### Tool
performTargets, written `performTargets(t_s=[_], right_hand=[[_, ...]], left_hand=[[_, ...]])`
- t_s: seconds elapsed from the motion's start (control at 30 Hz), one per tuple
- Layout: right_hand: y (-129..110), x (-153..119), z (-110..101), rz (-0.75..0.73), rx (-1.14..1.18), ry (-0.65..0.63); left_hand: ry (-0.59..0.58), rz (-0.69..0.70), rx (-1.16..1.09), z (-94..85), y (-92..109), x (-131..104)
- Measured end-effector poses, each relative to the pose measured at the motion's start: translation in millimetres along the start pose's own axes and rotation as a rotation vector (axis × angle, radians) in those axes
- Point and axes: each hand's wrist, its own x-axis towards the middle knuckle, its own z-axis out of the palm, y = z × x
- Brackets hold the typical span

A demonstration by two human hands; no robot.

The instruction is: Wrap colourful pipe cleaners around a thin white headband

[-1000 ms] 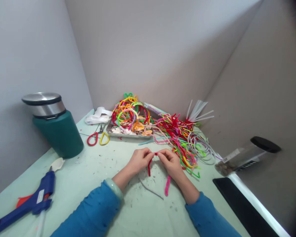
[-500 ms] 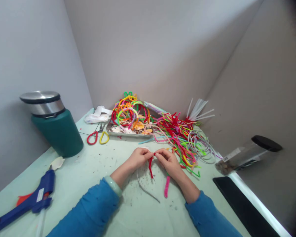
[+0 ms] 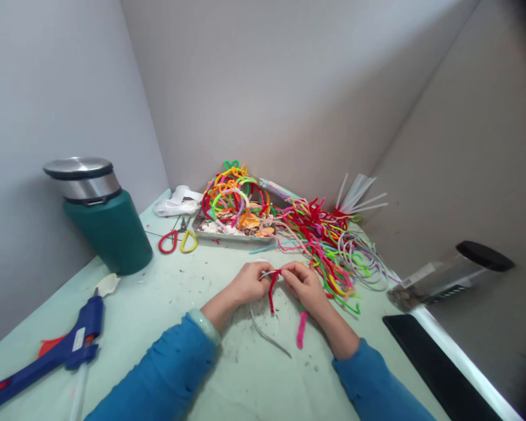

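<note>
Red pipe cleaner (image 3: 272, 295), mid-air just above the table (image 3: 245, 380), between both hands: one end is up at the fingertips, the tail hangs down loose. Left hand (image 3: 248, 282): thumb and forefinger pinched narrow on a pale grey wire (image 3: 269, 338); other fingers curled, grip partly hidden. Right hand (image 3: 307, 287): thumb and forefinger closed on the red where it meets the wire, no visible gap. Bare grey wire shows between the left fingertips and the red; a longer grey length curves below, probably the same wire, join hidden by the hand. Pink fuzzy piece (image 3: 301, 330) with a bit of green above it pokes out under the right wrist; whether it's on the same strand, can't tell.

Progress, my read: partway through. Red seems to be just started on the wire, only a short stretch covered; pink and green look done if they belong to it. Left over: the hanging red tail, not wound, plus the bare grey. Multicolour loops (image 3: 228, 188) piled on the metal tray (image 3: 234, 237) look like completed ones. Loose pipe cleaners (image 3: 309, 216) heaped to its right, plenty unused. Scissors (image 3: 168, 241) and glue gun (image 3: 87, 327) lie untouched
</note>
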Motion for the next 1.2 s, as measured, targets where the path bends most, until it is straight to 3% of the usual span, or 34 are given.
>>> performTargets(t_s=[0.17,0.6,0.8,1.03,1.2], right_hand=[[3,0,0,0.004,-0.016,-0.004],[7,2,0,-0.034,-0.061,0.009],[7,2,1,-0.051,-0.072,0.006],[4,0,0,-0.077,-0.126,-0.011],[3,0,0,-0.078,-0.127,-0.012]], left_hand=[[0.099,0.142,0.221,0.2,-3,2],[0.16,0.145,0.33,0.7,0,0],[0.174,0.153,0.268,-0.4,4,-1],[0.118,-0.026,0.033,-0.7,7,0],[0.071,-0.073,-0.047,-1.5,5,2]])
